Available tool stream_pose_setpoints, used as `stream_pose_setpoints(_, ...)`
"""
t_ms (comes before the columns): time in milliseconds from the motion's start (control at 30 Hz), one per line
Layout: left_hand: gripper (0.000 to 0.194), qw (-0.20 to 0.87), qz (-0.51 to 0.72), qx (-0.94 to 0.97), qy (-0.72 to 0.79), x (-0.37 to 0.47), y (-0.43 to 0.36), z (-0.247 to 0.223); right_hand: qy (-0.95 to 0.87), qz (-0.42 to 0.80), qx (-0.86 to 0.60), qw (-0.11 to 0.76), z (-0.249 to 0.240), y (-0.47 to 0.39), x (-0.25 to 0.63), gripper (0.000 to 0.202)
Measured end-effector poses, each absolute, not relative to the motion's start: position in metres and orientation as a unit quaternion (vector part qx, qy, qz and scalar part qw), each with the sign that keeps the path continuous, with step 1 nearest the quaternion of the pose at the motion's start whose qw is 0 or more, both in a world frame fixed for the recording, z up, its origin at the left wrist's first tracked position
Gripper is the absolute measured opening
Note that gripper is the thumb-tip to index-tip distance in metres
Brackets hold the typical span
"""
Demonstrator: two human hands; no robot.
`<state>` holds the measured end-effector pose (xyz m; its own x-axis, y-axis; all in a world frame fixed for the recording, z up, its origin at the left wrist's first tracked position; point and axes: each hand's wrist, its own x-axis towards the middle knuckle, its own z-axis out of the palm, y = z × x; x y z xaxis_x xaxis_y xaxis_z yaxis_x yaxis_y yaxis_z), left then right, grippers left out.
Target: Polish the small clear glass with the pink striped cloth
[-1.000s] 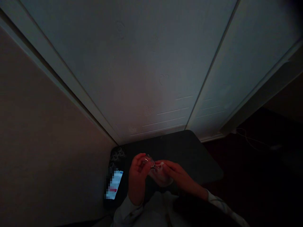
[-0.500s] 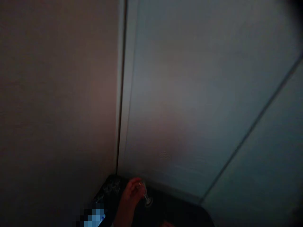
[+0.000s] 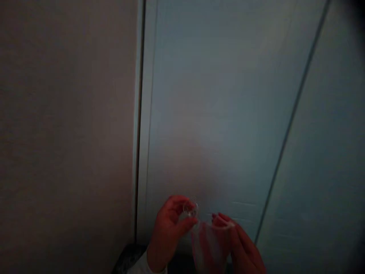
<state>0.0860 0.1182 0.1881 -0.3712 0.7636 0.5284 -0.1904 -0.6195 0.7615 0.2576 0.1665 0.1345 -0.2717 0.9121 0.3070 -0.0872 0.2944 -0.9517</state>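
Observation:
In the dim head view, my left hand [image 3: 167, 228] is low in the middle, closed around a small clear stemmed glass [image 3: 190, 209] between thumb and fingers. The glass's round end faces me. To its right, my right hand [image 3: 245, 247] pinches the upper edge of a thin pink-and-white striped cloth [image 3: 210, 247], which hangs down between the two hands. The cloth's left corner reaches close to the glass; whether they touch I cannot tell. The lower part of the cloth runs out of view.
A pale panelled wall [image 3: 216, 114] rises right behind the hands, with a dark seam [image 3: 293, 110] slanting across it. On the left stands a brownish wall [image 3: 65, 125], meeting it at a vertical corner strip. Below is a dark surface [image 3: 129, 257], mostly hidden.
My left hand has risen and moved right with the glass, which is now turned round end toward me. My right hand has come up into view with the striped cloth. The view has tilted.

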Motion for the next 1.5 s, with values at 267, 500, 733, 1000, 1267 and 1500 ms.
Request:
stream_pose_setpoints(267,0.034,0.247,0.666,0.563,0.422,0.099,0.107,0.172,-0.503,0.579,-0.217,0.605,0.164,0.141,0.234,0.040)
stream_pose_setpoints(500,0.035,0.197,0.661,0.536,0.487,0.088,0.100,0.158,-0.430,0.594,-0.268,0.625,0.156,0.134,0.230,0.036)
stream_pose_setpoints(733,0.033,0.296,0.663,0.538,0.428,0.085,0.095,0.144,-0.442,0.589,-0.256,0.627,0.151,0.136,0.222,0.032)
stream_pose_setpoints(1000,0.037,0.332,0.629,0.611,0.346,0.072,0.105,0.124,-0.426,0.593,-0.266,0.629,0.146,0.136,0.202,0.036)
stream_pose_setpoints(1267,0.039,0.342,0.627,0.611,0.343,0.042,0.107,0.109,-0.423,0.595,-0.278,0.624,0.145,0.134,0.175,0.036)
stream_pose_setpoints(1500,0.037,0.384,0.635,0.605,0.288,0.012,0.101,0.110,-0.395,0.612,-0.301,0.616,0.138,0.131,0.139,0.037)
